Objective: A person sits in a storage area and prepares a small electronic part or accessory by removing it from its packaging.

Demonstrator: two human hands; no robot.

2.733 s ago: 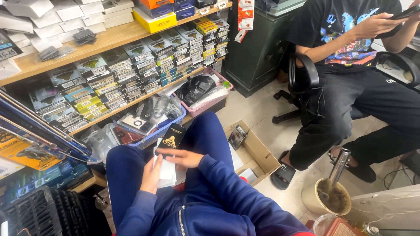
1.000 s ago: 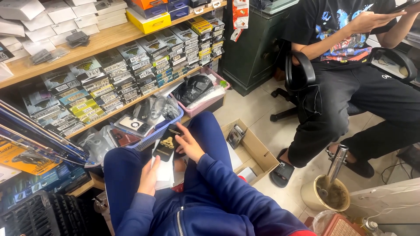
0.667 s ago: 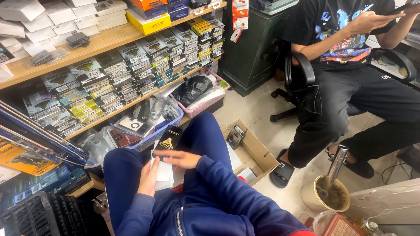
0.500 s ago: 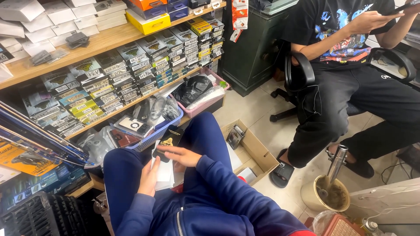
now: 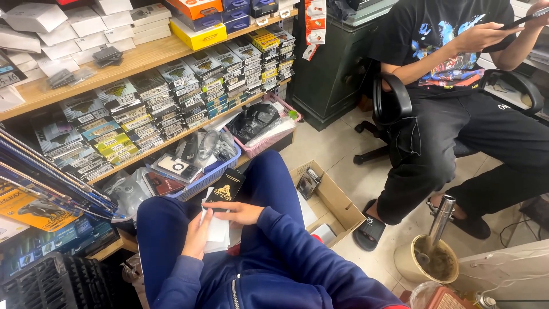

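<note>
From the head camera we look down at our own lap, both legs in dark blue trousers. Our right hand [image 5: 235, 213] lies across the lap with its fingers closed on the lower end of a flat black rectangular packet with a gold emblem [image 5: 225, 190]; the packet is tilted and points away from us toward the shelves. Our left hand [image 5: 197, 233] is curled round the left edge of a small stack of white cards or packets [image 5: 218, 232] resting on our thighs, so both grips are clenched on what they carry. The black packet sits just above the white stack and overlaps its top edge.

Just beyond our knees stands a blue plastic basket [image 5: 213, 173] filled with clear-wrapped accessories, and beside it a pink plastic basket [image 5: 269, 140] holding a black bag. Above them a wooden shelf [image 5: 137, 57] carries rows of small labelled boxes, with white boxes stacked higher up. To our right, on the tiled floor, lies an open brown cardboard box [image 5: 334, 200] with a small packet inside. Further right another person in a black printed shirt [image 5: 452, 34] sits on a black office chair [image 5: 392, 100], holding a phone.
</note>
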